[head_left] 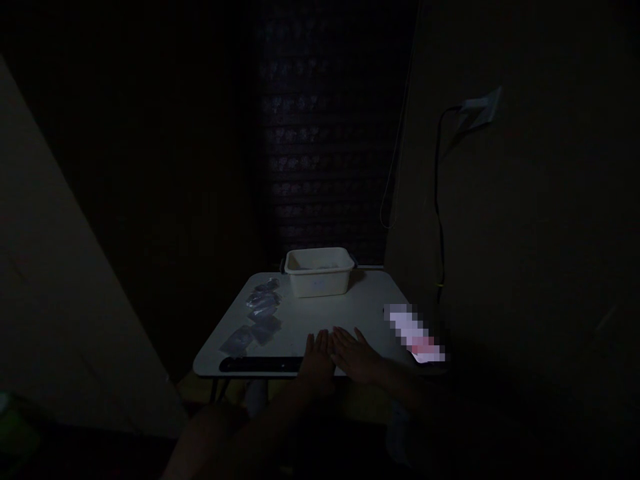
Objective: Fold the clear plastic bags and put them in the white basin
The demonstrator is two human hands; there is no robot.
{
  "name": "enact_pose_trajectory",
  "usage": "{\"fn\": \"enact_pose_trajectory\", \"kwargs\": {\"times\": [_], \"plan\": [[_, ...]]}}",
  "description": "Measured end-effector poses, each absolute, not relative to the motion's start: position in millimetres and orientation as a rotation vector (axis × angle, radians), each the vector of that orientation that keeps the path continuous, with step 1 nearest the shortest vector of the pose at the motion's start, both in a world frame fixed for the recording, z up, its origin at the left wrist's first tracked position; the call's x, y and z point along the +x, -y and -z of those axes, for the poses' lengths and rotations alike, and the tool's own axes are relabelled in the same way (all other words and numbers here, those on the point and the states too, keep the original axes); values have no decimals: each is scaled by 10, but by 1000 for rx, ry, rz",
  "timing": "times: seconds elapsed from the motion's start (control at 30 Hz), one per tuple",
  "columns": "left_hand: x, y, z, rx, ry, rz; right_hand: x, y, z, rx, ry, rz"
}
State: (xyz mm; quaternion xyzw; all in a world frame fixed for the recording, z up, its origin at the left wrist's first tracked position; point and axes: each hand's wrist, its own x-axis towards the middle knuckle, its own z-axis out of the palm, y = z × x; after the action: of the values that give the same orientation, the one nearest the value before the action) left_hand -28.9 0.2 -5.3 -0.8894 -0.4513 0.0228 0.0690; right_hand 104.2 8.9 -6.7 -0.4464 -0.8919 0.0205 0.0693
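In dim light, my left hand (319,360) lies over the near edge of a white table (325,320), its fingers stretched forward and nothing visible in it. Beside it, my right hand (356,357) is spread, palm down, its fingertips touching or very near the left hand. A black strip (260,365) runs along the near edge, left of my left hand. Several clear plastic packets (265,327) lie in a row on the table's left side. A white bin (320,283) with dark handles stands at the back; its contents are too dark to tell.
A lit, blurred-out screen (413,333) sits at the table's right edge. A black cable (437,200) hangs from a wall outlet (483,110) on the right. Behind the table is a dark blind (300,163) with a looped cord.
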Motion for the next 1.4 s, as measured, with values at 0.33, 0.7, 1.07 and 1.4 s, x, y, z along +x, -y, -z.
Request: {"fn": "enact_pose_trajectory", "kwargs": {"times": [0.33,0.7,1.07,1.4], "plan": [[-215,88,115,-2511,1429,52,1239,-368,-66,-1500,2319,-290],[-289,140,-146,-2871,1359,335,1338,-447,-123,-1375,1916,-872],[-519,-363,-418,-3064,1983,1386,1057,-377,-364,-1159,1686,-1473],[-640,-432,-300,-2656,2261,2098,1055,-381,-343,-1200,1585,-1408]]}}
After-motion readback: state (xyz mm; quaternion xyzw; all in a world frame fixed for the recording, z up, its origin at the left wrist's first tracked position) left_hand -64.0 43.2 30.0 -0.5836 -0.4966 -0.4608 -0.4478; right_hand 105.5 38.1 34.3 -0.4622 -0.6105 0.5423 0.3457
